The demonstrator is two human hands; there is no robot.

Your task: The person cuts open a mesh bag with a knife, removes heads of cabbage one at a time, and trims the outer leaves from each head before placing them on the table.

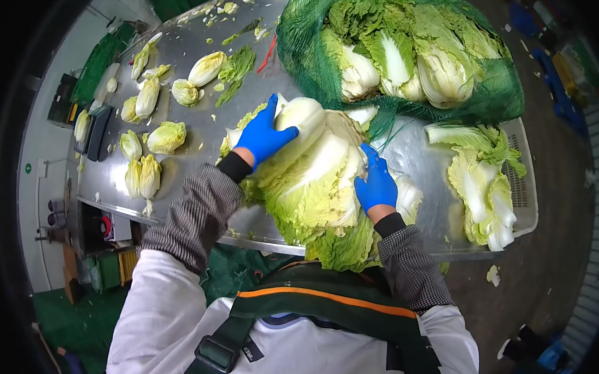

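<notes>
A large napa cabbage lies on the steel table right in front of me, its leafy end hanging over the near edge. My left hand, in a blue glove, grips its pale stem end on the left. My right hand, also blue-gloved, presses on the cabbage's right side, fingers curled around the leaves.
A green net sack full of cabbages sits at the far right of the table. Loose outer leaves lie beside a white crate at the right edge. Several small cabbage pieces are scattered on the left. Green bins stand under the table.
</notes>
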